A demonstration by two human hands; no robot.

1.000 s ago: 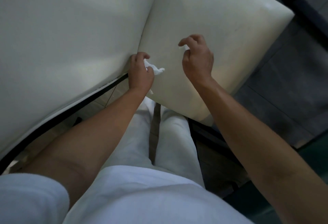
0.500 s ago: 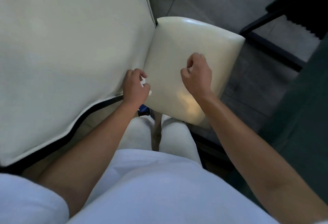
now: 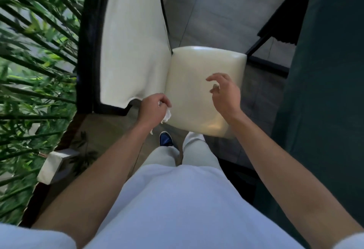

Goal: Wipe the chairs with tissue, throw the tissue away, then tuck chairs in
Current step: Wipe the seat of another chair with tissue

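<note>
**Tissue bunched in left hand, cream chair seat below**

I read the left hand [image 3: 154, 108] at centre frame as clenched around a crumpled white tissue [image 3: 167, 116]; a wad pokes out toward the seat and a thin shred hangs down by the wrist. The right hand [image 3: 226, 95] hovers over the seat with fingers loosely curled and spread. A pale scrap may sit at its fingertips; too small for me to tell.

Handling, my judgement: the tissue is feather-light, soft and tears easily, so keep it bunched in the palm, not pinched by a corner. The chair seat [image 3: 199, 83], cream and glossy, looks smooth and slippery, likely padded. The backrest [image 3: 134, 47], upper centre, has a dark frame; I'd grip that frame's top edge for tucking in.

Around: leafy plant fronds [image 3: 35, 55] fill the left of frame, close behind the backrest. A dark green panel [image 3: 325, 91] runs down the right, with black framing [image 3: 264, 39] just beyond the seat. My own legs and a blue shoe [image 3: 165, 139] stand just below the seat, crowding any push.
</note>
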